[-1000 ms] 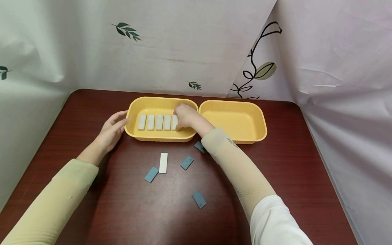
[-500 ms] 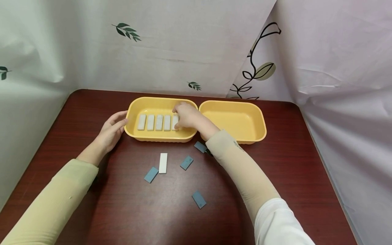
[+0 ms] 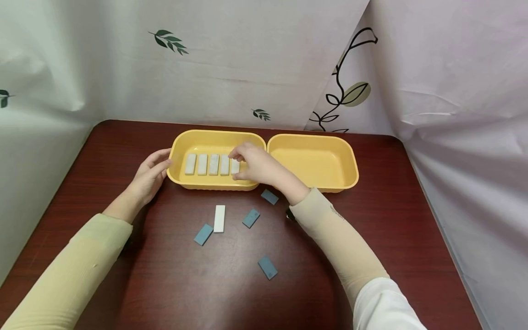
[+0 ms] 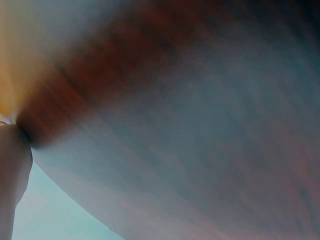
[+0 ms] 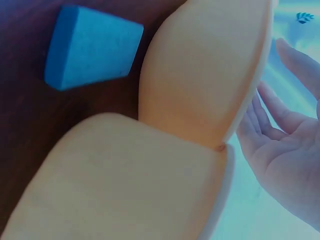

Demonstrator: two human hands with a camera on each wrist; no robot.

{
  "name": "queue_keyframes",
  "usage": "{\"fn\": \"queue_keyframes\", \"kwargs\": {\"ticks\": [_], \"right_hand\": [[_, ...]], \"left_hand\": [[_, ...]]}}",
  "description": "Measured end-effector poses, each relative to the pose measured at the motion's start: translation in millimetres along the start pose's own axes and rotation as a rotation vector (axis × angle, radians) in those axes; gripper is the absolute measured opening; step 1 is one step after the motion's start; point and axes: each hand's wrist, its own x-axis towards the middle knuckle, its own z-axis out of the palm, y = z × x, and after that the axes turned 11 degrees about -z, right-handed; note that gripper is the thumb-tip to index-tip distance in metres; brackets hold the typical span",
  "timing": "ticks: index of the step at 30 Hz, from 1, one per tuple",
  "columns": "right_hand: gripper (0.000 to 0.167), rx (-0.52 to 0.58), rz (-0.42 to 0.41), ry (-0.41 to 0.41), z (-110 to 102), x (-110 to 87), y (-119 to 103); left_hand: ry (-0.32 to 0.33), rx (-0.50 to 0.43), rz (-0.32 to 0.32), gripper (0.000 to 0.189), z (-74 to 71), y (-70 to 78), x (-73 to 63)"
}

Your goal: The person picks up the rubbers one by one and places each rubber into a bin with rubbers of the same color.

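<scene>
Two yellow plastic trays stand side by side at the back of the table. Inside the left tray [image 3: 194, 185], several whitish rectangular blocks [image 3: 213, 165] lie in a row. My right hand [image 3: 261, 166] is over that tray's right end, fingers spread around the rightmost block [image 3: 235, 166]. In the right wrist view the right hand [image 5: 292, 145] shows loose fingers with nothing held, beyond the tray rims. My left hand [image 3: 149, 178] rests its fingertips and thumb against the left tray's left end. The left wrist view is blurred, with part of a finger [image 4: 15, 170] beside yellow.
The right tray [image 3: 354, 176] holds nothing visible. In front lie a white block [image 3: 219, 219] and several blue-grey blocks, among them one near the trays [image 3: 270, 197], one in the middle [image 3: 251, 218], one at left [image 3: 204, 234] and one nearer me [image 3: 267, 267]. A patterned white sheet hangs behind.
My right hand has loosened from the rightmost whitish block and drawn back slightly toward me and up, its fingers opening. The block stays in the row. My left hand has not moved.
</scene>
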Motion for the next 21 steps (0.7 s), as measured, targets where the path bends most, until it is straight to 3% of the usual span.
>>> {"fn": "queue_keyframes", "kwargs": {"ticks": [14,21], "right_hand": [[0.041,0.118,-0.154,0.099,21,-35.3,-20],[0.037,0.114,-0.197,0.081,34,-43.1,-25]], "left_hand": [[0.001,0.000,-0.002,0.026,-1.2,-0.1,1.4],[0.003,0.000,0.000,0.026,-1.3,-0.3,1.2]]}}
